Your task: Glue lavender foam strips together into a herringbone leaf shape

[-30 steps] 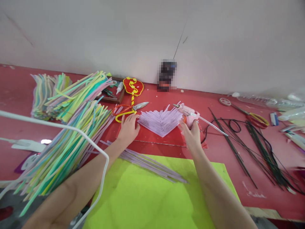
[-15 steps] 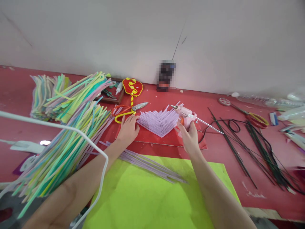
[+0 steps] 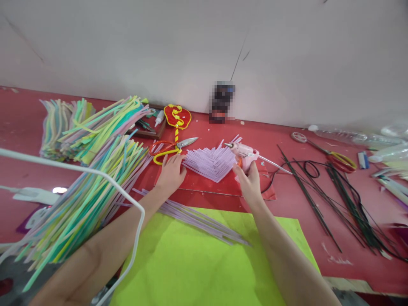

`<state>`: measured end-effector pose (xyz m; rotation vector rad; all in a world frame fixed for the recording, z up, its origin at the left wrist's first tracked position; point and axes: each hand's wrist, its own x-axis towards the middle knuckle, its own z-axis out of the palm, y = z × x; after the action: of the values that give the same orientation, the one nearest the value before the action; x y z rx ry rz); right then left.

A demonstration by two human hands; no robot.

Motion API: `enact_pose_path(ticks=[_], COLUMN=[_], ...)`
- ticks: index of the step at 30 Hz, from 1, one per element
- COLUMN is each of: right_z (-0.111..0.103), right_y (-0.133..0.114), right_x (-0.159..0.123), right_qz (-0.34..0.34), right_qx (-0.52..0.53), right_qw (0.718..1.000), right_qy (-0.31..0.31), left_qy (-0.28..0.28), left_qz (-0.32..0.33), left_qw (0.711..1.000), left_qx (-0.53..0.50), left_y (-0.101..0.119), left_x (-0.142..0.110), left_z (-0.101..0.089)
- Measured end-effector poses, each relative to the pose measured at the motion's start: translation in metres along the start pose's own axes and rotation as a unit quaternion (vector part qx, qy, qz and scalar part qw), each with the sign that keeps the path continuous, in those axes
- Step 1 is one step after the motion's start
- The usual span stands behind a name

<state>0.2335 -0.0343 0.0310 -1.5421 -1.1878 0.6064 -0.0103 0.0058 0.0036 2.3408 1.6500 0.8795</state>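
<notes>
A pink glue gun (image 3: pixel 245 154) is gripped in my right hand (image 3: pixel 249 182), its metal nozzle pointing left over the right side of a lilac pipe-cleaner piece (image 3: pixel 213 163). That piece has a V-shaped pattern of rods and lies on a red board (image 3: pixel 204 187). My left hand (image 3: pixel 172 173) rests with fingers stretched out at the piece's left edge. Just beyond those fingers lie scissors (image 3: pixel 167 154) with red and yellow handles. Nearer me, several loose lilac pipe cleaners (image 3: pixel 204 221) cross a lime-green sheet (image 3: pixel 197 263).
Bundles of pastel pipe cleaners (image 3: pixel 92 204) fill the left side. A white cable (image 3: pixel 127 193) arcs across the front left. Dark green stems (image 3: pixel 353 204), a black cord (image 3: pixel 314 170) and more scissors (image 3: pixel 341 160) lie right. A red-and-yellow fan-shaped piece (image 3: pixel 177 116) sits behind.
My right hand has moved the glue gun left, its nozzle travelling along the upper right of the lilac piece. The left hand stays in place.
</notes>
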Motion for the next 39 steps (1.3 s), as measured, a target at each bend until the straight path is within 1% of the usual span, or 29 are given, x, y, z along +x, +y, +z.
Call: enact_pose_path(ticks=[5, 9, 13, 17, 22, 25, 28, 34, 39], right_z=[0.004, 0.004, -0.002, -0.007, -0.011, -0.012, -0.013, -0.015, -0.017], right_y=[0.008, 0.004, -0.004, -0.003, -0.001, -0.001, -0.001, 0.004, 0.002], right_x=[0.004, 0.002, 0.0, 0.002, 0.004, 0.004, 0.005, 0.007, 0.008], right_qz=[0.026, 0.034, 0.023, 0.011, 0.001, -0.015, -0.023, -0.011, 0.0], right_qx=[0.036, 0.05, 0.02, -0.009, 0.052, 0.058, 0.041, -0.003, -0.066], right_qw=[0.999, 0.997, 0.997, 0.994, 0.993, 0.993, 0.993, 0.994, 0.991], right_qy=[0.016, 0.042, 0.078, 0.112, 0.102, 0.105, 0.108, 0.109, 0.117], left_qy=[0.0, -0.005, -0.012, -0.016, -0.019, -0.021, -0.021, -0.01, -0.019], left_qz=[-0.003, -0.012, -0.021, -0.031, -0.03, -0.032, -0.03, -0.01, 0.006], left_qw=[1.0, 1.0, 1.0, 0.999, 0.999, 0.999, 0.999, 1.0, 1.0], left_qx=[-0.005, -0.005, -0.005, -0.002, 0.002, 0.004, 0.006, 0.012, 0.008], left_y=[-0.001, -0.001, 0.002, 0.004, 0.003, 0.002, 0.002, 0.004, 0.005], left_x=[0.0, 0.001, 0.001, 0.0, 0.0, 0.0, 0.0, 0.0, 0.0], left_z=[0.0, 0.0, -0.002, -0.004, -0.003, -0.002, -0.002, -0.005, -0.005])
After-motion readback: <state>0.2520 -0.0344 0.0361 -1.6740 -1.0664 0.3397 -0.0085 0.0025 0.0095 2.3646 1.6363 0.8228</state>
